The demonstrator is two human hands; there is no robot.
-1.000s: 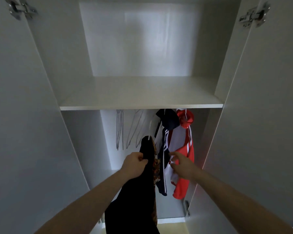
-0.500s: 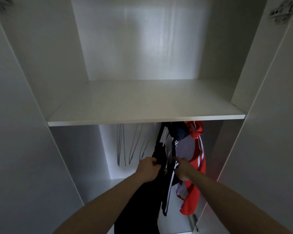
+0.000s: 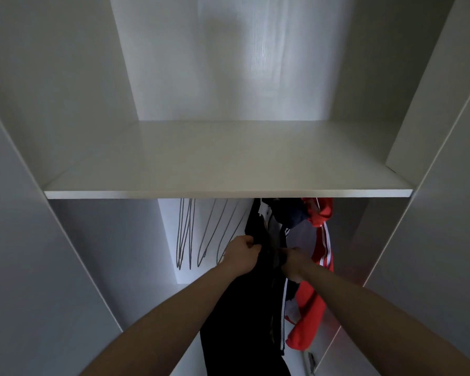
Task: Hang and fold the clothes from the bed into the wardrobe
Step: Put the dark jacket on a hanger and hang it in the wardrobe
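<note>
The step in hand looks like seating a black garment point(image 3: 244, 316) on the rail under the shelf point(image 3: 228, 193) — the rail itself and the hanger hook are hidden behind the shelf edge, so whether the hook is already on cannot be told. To do it well, the garment's weight should be carried until the hook is felt to sit on the rail, and only then let down; letting go too soon would probably send it sliding to the wardrobe floor. It would also pay to keep the black cloth clear of the neighbouring navy jacket point(image 3: 291, 217) and red jacket point(image 3: 319, 256), so that sleeves do not tangle, and to square the shoulders on the hanger once it hangs.

The left hand point(image 3: 242, 255) is curled closed, gripping the black garment's left edge near its top. The right hand point(image 3: 293, 263) presses in from the other side with fingers bent into the dark cloth — it seems to hold the same garment, though the shadow makes that uncertain. The garment hangs between both hands and falls down between the forearms. Empty wire hangers point(image 3: 198, 237) hang just to the left of the left hand, apart from it.
</note>
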